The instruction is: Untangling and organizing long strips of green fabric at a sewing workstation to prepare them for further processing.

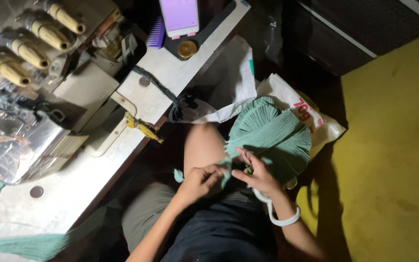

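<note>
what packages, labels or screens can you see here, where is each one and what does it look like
Phone: top of the table, propped upright, rectangular, screen glowing pale purple.
White sack: on the floor beside the person's knee, under the green pleated fabric, red printing.
Second white bag: between table and sack, crumpled, small green mark.

Single head-worn view, looking steeply down from close above the lap. Tabletop [166,77] with sewing machine [35,92] fills upper left; yellow floor [394,160] lies at right.
</note>
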